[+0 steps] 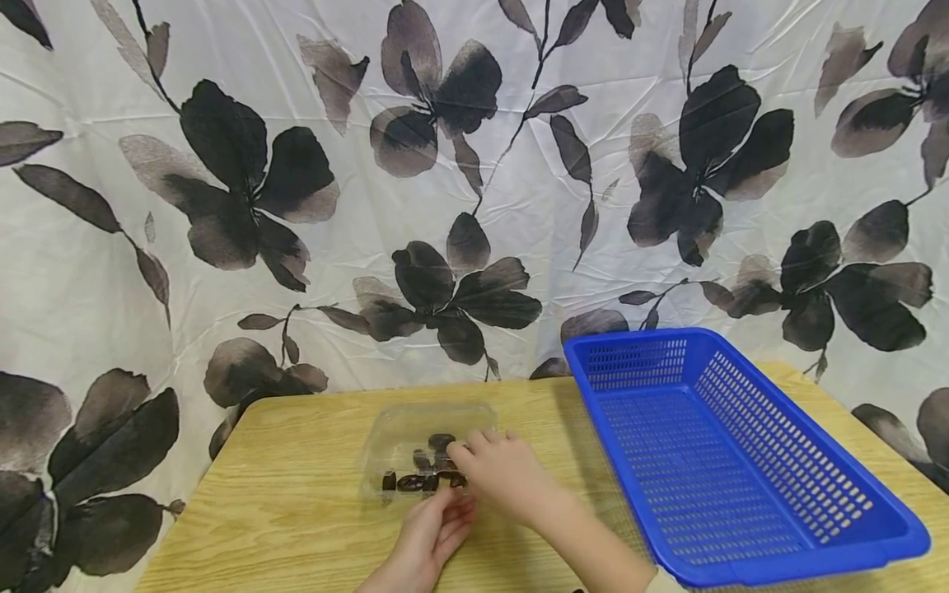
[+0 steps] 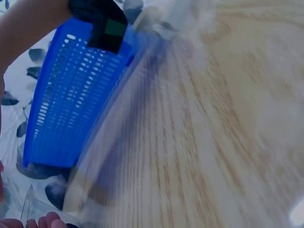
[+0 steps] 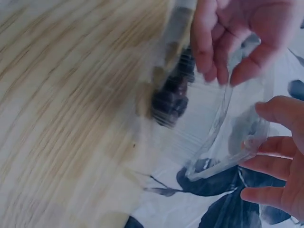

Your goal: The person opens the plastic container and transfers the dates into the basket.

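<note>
A clear plastic container (image 1: 389, 424) sits near the table's middle, with several small dark pieces (image 1: 411, 483) in it, some rounded. My left hand (image 1: 430, 539) is at its near side, thumb against the front wall. Over the right side comes my right hand (image 1: 507, 478), fingers bent at the rim. In the right wrist view, the right hand (image 3: 280, 152) has thumb and fingers around the container's edge, while the left hand (image 3: 237, 38) pinches at the rim. Left fingertips (image 2: 50, 221) barely show in the left wrist view, so their hold is mostly hidden there.
A large blue perforated basket (image 1: 749, 568) stands on the right side of the wooden table (image 1: 282, 486). Behind the table hangs a white curtain (image 1: 586, 239) with dark flowers. A black band (image 2: 102, 21) circles the right wrist.
</note>
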`<action>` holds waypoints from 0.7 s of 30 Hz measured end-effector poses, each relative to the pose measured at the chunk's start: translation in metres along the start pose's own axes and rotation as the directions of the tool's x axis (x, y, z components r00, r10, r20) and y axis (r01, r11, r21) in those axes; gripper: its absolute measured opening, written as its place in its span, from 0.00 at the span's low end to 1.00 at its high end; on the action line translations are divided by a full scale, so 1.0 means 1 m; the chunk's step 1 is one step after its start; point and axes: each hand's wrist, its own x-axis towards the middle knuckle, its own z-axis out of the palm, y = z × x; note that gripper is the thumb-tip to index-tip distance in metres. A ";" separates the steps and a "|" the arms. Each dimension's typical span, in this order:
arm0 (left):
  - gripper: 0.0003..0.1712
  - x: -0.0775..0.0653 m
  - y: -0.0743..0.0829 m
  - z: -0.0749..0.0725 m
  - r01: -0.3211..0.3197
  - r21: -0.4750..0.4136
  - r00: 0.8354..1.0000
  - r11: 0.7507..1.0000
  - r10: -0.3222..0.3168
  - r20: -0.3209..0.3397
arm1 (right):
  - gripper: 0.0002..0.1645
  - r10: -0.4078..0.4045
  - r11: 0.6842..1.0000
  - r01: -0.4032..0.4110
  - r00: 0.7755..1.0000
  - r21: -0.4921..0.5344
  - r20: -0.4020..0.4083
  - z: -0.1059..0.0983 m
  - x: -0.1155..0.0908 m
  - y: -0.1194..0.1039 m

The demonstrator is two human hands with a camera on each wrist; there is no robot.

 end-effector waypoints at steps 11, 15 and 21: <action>0.35 -0.012 0.025 -0.042 -0.103 0.027 0.972 0.994 0.106 -0.211 | 0.20 0.084 0.971 -0.076 0.996 0.225 -0.026 -0.009 0.009 0.015; 0.39 -0.007 0.044 -0.065 -0.128 0.104 0.962 0.986 0.149 -0.229 | 0.20 0.154 0.947 -0.120 0.984 0.297 -0.093 -0.002 0.017 0.021; 0.33 0.006 0.061 -0.090 -0.104 0.174 0.982 0.979 0.129 -0.139 | 0.20 0.324 0.843 -0.214 0.934 0.493 -0.150 0.008 0.031 0.028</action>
